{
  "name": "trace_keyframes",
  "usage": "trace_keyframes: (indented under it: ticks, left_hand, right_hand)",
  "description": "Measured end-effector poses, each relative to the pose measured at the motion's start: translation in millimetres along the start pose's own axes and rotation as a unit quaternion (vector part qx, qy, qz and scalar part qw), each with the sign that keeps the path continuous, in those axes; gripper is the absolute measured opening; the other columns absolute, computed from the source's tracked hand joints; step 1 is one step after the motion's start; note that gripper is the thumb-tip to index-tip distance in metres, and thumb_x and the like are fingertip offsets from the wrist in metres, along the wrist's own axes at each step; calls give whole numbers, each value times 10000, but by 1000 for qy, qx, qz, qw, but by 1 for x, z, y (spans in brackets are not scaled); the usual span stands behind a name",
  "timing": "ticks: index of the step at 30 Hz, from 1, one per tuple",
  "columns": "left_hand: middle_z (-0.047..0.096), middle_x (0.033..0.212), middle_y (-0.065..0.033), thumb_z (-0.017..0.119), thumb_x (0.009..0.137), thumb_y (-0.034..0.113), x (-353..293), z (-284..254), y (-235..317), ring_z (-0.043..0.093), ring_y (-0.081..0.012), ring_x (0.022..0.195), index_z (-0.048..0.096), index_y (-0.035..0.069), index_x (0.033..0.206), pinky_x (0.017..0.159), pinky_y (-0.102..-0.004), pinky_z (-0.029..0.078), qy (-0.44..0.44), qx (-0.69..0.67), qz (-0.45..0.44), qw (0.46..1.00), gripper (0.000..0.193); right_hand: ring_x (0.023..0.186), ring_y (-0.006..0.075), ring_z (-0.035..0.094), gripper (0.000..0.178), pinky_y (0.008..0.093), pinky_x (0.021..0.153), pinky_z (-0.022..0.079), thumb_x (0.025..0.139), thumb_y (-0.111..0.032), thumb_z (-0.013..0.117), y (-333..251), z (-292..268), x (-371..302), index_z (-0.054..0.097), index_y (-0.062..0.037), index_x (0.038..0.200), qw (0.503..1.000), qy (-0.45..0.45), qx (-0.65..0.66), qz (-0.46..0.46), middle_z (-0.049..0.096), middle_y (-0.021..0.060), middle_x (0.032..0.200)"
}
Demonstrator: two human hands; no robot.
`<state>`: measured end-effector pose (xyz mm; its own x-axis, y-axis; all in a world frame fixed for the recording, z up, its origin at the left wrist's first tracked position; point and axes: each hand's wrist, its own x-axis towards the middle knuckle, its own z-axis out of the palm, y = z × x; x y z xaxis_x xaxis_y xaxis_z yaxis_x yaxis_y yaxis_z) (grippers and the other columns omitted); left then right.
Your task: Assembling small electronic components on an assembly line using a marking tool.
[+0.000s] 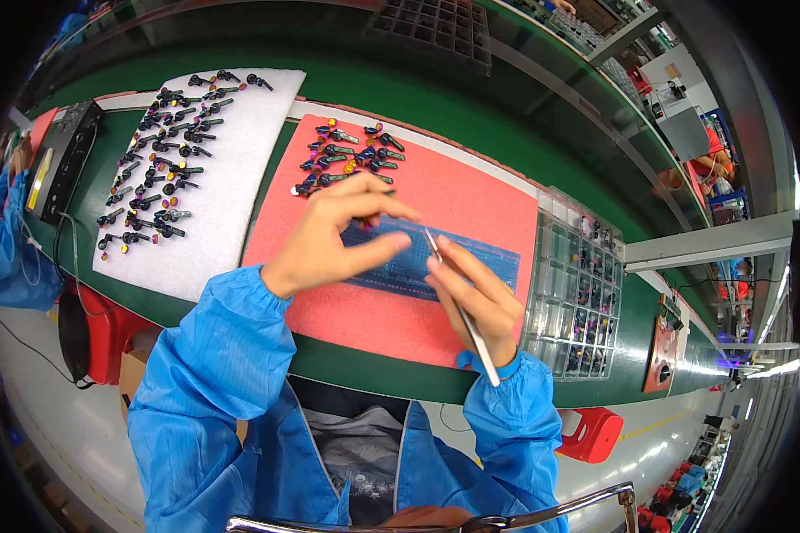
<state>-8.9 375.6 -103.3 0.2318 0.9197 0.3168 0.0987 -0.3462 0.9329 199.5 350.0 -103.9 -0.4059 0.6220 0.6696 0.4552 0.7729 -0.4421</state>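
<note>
Slanting over one blue mat, one pair of tweezers is being pinched by the right hand's fingers. The left hand is hovering opposite, thumb and forefinger apart; whether its curled fingers are gripping anything, I cannot tell. A loosening pinch could be letting the tip slip; a sideways left sweep, knocking the roughly ten dark parts just beyond. Around are lying one pink sheet, one white sheet bearing uncountable dozens, one clear compartment tray.
</note>
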Motion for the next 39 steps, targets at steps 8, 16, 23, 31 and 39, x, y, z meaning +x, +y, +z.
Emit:
trace_keyframes:
  ticks: [8, 16, 23, 31, 39]
  left_hand:
    - [532, 817, -67, 819, 562, 155, -11, 8, 12, 536, -188, 718, 697, 75, 887, 602, -275, 441, -12, 127, 195, 972, 356]
    - [535, 803, -62, 809, 584, 139, -15, 9, 11, 524, -187, 694, 688, 75, 838, 565, -283, 429, 15, 149, 216, 965, 288]
    - [537, 801, -59, 806, 592, 135, -15, 9, 13, 510, -189, 682, 683, 69, 821, 554, -283, 416, 13, 153, 211, 965, 268]
    - [511, 731, -38, 821, 560, 157, -15, 9, 10, 479, -161, 658, 715, 91, 853, 548, -253, 389, 20, 152, 226, 962, 319]
    - [520, 754, -49, 794, 620, 138, -15, 9, 10, 474, -185, 639, 683, 64, 810, 537, -290, 379, 17, 144, 234, 961, 233]
  right_hand:
    - [957, 334, 621, 188, 353, 761, 553, 683, 11, 668, -3, 2, 1, 603, 73, 849, 987, -56, 32, -144, 598, 217, 1092]
    - [994, 319, 611, 168, 346, 759, 556, 658, 0, 661, -5, 1, 3, 616, 80, 799, 986, -79, 23, -144, 605, 195, 1092]
    - [1004, 318, 608, 180, 346, 767, 557, 662, 6, 666, -4, 2, 1, 628, 78, 822, 987, -75, 25, -140, 608, 182, 1094]
    - [1040, 305, 591, 206, 337, 772, 559, 666, -3, 662, -4, 3, 0, 639, 70, 858, 987, -80, 11, -141, 605, 157, 1113]
    - [1033, 298, 596, 182, 316, 720, 558, 668, -7, 652, -3, 3, 1, 644, 68, 834, 985, -77, -12, -155, 605, 151, 1111]
